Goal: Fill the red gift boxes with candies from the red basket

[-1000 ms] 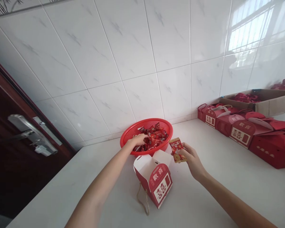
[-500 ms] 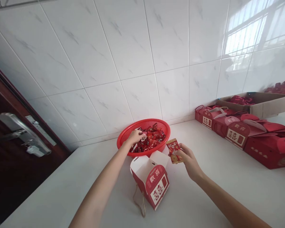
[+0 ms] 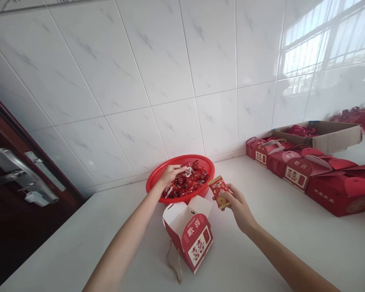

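The left hand (image 3: 170, 174) is over the red plastic basket (image 3: 154, 176), its fingers nearly straight and close together. The fingertips meet a red-wrapped candy (image 3: 188, 172) with a white emblem, just above the heap in the basket; whether they grip it, I cannot tell. The right hand (image 3: 235, 202) is just beside the basket, at its right front, with thumb and bent fingers pinching a red-and-gold snack packet (image 3: 219, 190), tilted, its printed side up.

Inside the basket lies a pile of other red-wrapped candies (image 3: 197, 184). Directly in front of the basket stands a red gift box (image 3: 197, 247), its top flaps open and its white lining showing; a twisted cord handle (image 3: 179, 267) hangs down its left side. The desk (image 3: 225, 259) carries all of these.

Well apart from the basket, to its right, sits a row of closed red gift boxes (image 3: 295, 174), with an open cardboard carton (image 3: 337, 141) of red pieces behind them. A tiled wall (image 3: 170, 61) rises behind the basket, and a dark red door (image 3: 6, 235) with a metal lever handle (image 3: 24, 174) is far to its left.
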The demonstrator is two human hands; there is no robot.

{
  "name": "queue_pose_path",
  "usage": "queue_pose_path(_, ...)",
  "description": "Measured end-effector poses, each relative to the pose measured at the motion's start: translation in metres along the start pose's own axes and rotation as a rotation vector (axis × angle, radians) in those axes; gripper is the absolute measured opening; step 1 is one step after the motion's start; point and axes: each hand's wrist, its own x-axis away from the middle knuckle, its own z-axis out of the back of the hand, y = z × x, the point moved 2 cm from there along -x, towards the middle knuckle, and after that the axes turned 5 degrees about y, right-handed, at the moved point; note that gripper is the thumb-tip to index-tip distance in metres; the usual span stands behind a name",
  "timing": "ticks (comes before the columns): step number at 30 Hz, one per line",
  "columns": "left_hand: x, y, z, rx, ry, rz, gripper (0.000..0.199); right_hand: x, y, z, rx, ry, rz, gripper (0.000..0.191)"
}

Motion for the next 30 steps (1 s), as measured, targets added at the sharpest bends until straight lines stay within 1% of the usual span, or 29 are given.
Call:
queue_pose_path(4, 0.015, 0.017, -0.024, 0.142, -0.070, 0.025, 0.040, 0.000, -0.001, 0.000, -0.024, 0.027, 0.005, 0.037)
queue_pose_path(9, 0.038, 0.034, -0.057, 0.327, -0.253, 0.056, 0.033, 0.001, -0.004, -0.001, -0.090, 0.051, -0.018, 0.041)
queue_pose_path(11, 0.044, 0.038, -0.065, 0.360, -0.298, 0.060, 0.031, 0.001, -0.005, -0.002, -0.099, 0.049, -0.014, 0.043)
queue_pose_path(13, 0.047, 0.039, -0.069, 0.339, -0.323, 0.055, 0.030, 0.002, -0.006, -0.002, -0.092, 0.042, 0.001, 0.044)
queue_pose_path(17, 0.048, 0.038, -0.070, 0.278, -0.360, 0.043, 0.031, 0.002, -0.006, -0.002, -0.060, 0.023, 0.035, 0.047)
queue_pose_path(20, 0.048, 0.038, -0.069, 0.185, -0.375, 0.023, 0.028, 0.002, -0.006, -0.003, -0.042, 0.008, 0.050, 0.048)
queue_pose_path(23, 0.051, 0.041, -0.069, 0.091, -0.435, -0.008, 0.025, 0.003, -0.006, -0.004, -0.029, -0.005, 0.041, 0.049)
queue_pose_path(25, 0.050, 0.044, -0.068, 0.078, -0.464, -0.006, 0.028, 0.002, -0.006, -0.004, -0.021, -0.015, 0.035, 0.050)
queue_pose_path(27, 0.045, 0.044, -0.061, 0.091, -0.463, -0.006, 0.036, 0.002, -0.006, -0.004, -0.016, -0.014, 0.034, 0.049)
queue_pose_path(28, 0.039, 0.044, -0.055, 0.093, -0.443, -0.012, 0.041, 0.001, -0.006, -0.003, -0.015, -0.010, 0.036, 0.049)
queue_pose_path(29, 0.032, 0.042, -0.047, 0.077, -0.410, -0.023, 0.045, 0.001, -0.005, -0.003, -0.014, -0.006, 0.039, 0.048)
queue_pose_path(30, 0.023, 0.039, -0.037, 0.036, -0.353, -0.036, 0.046, 0.001, -0.005, -0.003, -0.013, -0.002, 0.042, 0.048)
